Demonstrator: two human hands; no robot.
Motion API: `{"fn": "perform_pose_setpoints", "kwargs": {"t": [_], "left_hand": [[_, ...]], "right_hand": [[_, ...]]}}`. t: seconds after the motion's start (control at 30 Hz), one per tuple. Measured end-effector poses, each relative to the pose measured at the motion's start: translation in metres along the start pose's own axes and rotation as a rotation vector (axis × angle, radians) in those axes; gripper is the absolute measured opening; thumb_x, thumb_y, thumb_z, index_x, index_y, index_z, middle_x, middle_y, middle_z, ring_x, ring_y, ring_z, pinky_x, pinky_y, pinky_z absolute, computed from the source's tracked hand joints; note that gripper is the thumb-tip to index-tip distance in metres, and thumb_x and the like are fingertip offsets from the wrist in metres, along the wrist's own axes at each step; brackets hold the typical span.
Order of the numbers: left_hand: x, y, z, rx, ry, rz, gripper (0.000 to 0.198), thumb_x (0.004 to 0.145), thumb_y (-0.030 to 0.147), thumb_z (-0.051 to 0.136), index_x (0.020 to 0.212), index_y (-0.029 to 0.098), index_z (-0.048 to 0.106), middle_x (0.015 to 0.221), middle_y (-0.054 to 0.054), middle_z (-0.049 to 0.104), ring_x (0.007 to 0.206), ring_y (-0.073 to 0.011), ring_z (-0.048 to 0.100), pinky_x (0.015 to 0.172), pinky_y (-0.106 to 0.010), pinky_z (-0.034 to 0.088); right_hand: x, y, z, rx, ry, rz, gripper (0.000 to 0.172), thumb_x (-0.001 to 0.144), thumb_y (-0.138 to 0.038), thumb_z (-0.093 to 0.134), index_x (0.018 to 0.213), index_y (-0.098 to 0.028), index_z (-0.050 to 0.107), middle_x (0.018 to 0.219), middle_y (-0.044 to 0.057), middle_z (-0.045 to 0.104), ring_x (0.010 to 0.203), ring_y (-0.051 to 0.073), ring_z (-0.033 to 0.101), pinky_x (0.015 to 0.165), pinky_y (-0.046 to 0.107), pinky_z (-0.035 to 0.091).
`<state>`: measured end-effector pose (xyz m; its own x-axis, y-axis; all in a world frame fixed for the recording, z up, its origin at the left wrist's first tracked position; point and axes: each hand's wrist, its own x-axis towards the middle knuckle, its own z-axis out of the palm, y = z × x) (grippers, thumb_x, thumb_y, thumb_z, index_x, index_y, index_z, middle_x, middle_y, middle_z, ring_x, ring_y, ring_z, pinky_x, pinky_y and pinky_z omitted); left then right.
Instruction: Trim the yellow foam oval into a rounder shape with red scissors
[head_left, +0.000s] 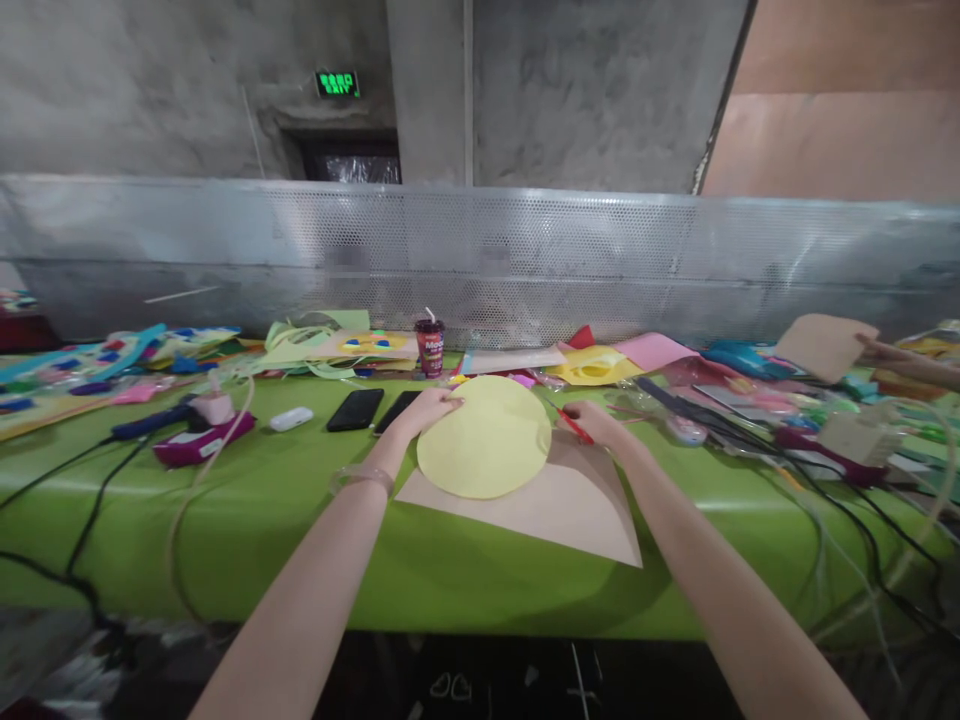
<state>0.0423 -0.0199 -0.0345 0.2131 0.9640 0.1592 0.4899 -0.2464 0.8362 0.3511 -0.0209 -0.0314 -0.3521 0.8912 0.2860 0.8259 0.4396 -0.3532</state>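
Observation:
A pale yellow paper disc [484, 440] is held up over a larger beige sheet [577, 505], which hangs toward the table's front. My left hand [429, 412] pinches the disc at its upper left edge. On the other side, my right hand [596, 422] is closed round red-handled scissors [576, 427], whose blades point up and left beside the disc's right edge. Whether the blades touch any paper is too small to tell.
Behind the disc stands a dark cup [430, 347] with a straw. A black phone [355, 410], a white case [291, 419] and a purple power strip [202, 440] lie left. Cables and craft materials lie right, near another person's hand [877, 350] holding beige card [823, 347].

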Motion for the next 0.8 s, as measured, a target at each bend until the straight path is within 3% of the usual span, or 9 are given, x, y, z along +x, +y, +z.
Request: {"fn": "perform_pose_setpoints", "kwargs": {"t": [0.37, 0.53, 0.8], "left_hand": [[0.0003, 0.0017, 0.0008, -0.037, 0.028, 0.008, 0.038, 0.068, 0.048, 0.055, 0.079, 0.013, 0.064, 0.082, -0.010, 0.068, 0.069, -0.0227, 0.062, 0.057, -0.028, 0.047], [-0.0012, 0.0052, 0.0020, -0.067, 0.037, -0.031, 0.041, 0.068, 0.050, 0.055, 0.081, 0.012, 0.064, 0.082, -0.010, 0.067, 0.068, -0.0224, 0.063, 0.056, -0.028, 0.047], [0.0020, 0.0046, 0.0033, -0.043, 0.085, 0.036, 0.033, 0.073, 0.044, 0.052, 0.082, 0.014, 0.064, 0.082, -0.008, 0.067, 0.067, -0.0203, 0.062, 0.055, -0.026, 0.046]], "right_hand": [[0.0008, -0.0008, -0.0001, -0.136, 0.129, 0.082, 0.024, 0.072, -0.035, 0.043, 0.055, -0.018, 0.047, 0.055, 0.004, 0.053, 0.049, 0.013, 0.041, 0.048, 0.025, 0.026], [0.0005, -0.0012, -0.0013, -0.024, 0.076, 0.031, 0.020, 0.069, -0.031, 0.044, 0.056, -0.017, 0.048, 0.056, 0.002, 0.053, 0.052, 0.014, 0.044, 0.049, 0.025, 0.029], [-0.0023, -0.0067, -0.0037, 0.167, 0.008, 0.002, 0.016, 0.065, -0.028, 0.044, 0.055, -0.016, 0.048, 0.053, 0.000, 0.052, 0.053, 0.014, 0.046, 0.050, 0.024, 0.033]]}}
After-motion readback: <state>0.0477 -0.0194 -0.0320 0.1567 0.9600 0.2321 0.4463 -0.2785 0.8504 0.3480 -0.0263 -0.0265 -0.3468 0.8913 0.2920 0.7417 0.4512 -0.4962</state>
